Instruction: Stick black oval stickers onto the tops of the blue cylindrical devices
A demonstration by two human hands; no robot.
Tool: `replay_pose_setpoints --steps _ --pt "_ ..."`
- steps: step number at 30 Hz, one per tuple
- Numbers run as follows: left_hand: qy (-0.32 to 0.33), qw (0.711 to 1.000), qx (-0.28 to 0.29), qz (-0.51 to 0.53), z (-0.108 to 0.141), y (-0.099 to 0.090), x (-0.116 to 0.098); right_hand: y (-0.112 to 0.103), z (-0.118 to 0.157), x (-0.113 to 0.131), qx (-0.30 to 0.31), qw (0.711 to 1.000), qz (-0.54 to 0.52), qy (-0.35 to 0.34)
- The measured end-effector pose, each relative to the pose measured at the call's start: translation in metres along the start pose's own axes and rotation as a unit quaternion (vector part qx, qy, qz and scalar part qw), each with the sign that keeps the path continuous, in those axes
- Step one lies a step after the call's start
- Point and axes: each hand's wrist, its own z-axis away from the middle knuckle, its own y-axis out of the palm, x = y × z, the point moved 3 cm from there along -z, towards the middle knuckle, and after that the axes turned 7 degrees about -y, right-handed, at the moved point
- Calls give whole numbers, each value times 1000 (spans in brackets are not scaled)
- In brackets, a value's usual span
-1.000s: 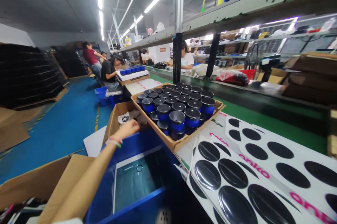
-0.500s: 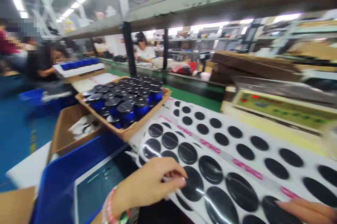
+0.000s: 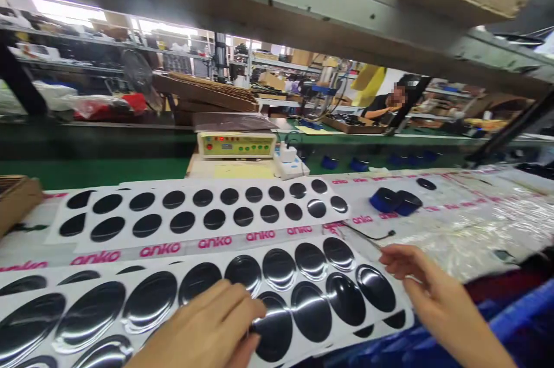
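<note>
Large glossy black round stickers (image 3: 311,311) lie in rows on a white backing sheet (image 3: 400,293) in front of me, on top of another such sheet. Over this sheet is my left hand (image 3: 208,322), fingers bent, with a small gap between thumb and forefinger and nothing visible held there. It is at the edge of one black sticker and covers part of its neighbours. My right hand (image 3: 433,293) hovers just past the sheet's right end, fingers loosely curved and apart, holding nothing.
Behind lies a sheet of smaller black round stickers (image 3: 214,219). Two blue cylinders with black tops (image 3: 396,202) and a loose black disc (image 3: 426,184) stand to the right. A control box (image 3: 237,145), a white power adapter (image 3: 288,153), and an overhead shelf (image 3: 277,7) are beyond.
The view has swung right; the tray of blue cylinders is gone from sight. My left hand's fingers have parted from a pinch at a sticker's edge. My right hand has come fully into view.
</note>
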Motion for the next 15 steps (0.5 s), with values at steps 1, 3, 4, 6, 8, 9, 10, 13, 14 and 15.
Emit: replay_pose_setpoints --steps 1,3,4,6,8,9,10,13,14,15 --pt "18 999 32 -4 -23 8 -14 4 6 -5 -24 999 -27 7" --pt "39 995 93 14 -67 29 -43 14 17 -12 -66 996 -63 26" --pt "49 992 109 30 -87 40 -57 20 22 -15 -87 993 -69 39" --pt "58 990 123 46 -121 63 -79 30 34 -20 -126 988 -68 63" --pt "48 989 133 36 -147 84 -94 38 45 -25 -155 983 -64 81" --pt "38 989 140 26 -157 93 -100 41 49 -28 -166 980 -63 89" --pt "29 989 147 16 -165 100 -104 44 53 -30 -176 978 -63 95" --pt "6 986 169 -8 -180 110 -113 49 60 -38 -191 973 -77 106" --pt "-4 984 176 -10 -184 112 -114 50 61 -41 -192 971 -91 110" --pt "-14 983 181 -8 -187 113 -114 51 61 -44 -193 969 -106 115"
